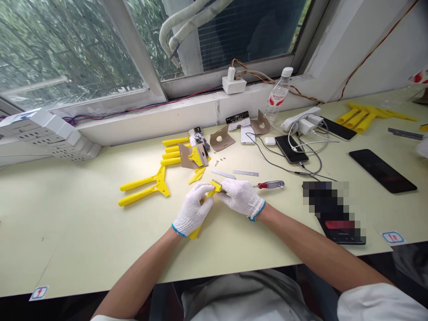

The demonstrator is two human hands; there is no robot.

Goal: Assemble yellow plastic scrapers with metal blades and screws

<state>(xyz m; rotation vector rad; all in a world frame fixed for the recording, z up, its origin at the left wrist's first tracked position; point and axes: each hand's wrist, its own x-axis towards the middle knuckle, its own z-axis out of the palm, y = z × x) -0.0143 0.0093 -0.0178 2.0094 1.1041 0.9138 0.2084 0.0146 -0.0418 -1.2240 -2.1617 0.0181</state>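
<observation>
White knitted gloves with blue cuffs cover both hands. My left hand (194, 208) is closed round a yellow plastic scraper (217, 186), whose handle end sticks out below the palm. A grey metal edge shows at the scraper's head. My right hand (241, 196) is closed at that head, fingertips pinching its right side; exactly what lies under them is hidden. Just beyond the hands lie two flat metal blades (245, 173), a loose yellow scraper part (196, 175) and a few small screws (216, 163). A screwdriver (270, 184) with a red and clear handle lies beside my right hand.
Yellow scraper handles (142, 183) lie to the left, with packaged scrapers (194, 156) behind. Opened cardboard packaging (222, 138), a water bottle (278, 96), a power strip (302, 121) with cables and several phones (383, 170) occupy the back and right. White boxes (50, 133) stand at the left.
</observation>
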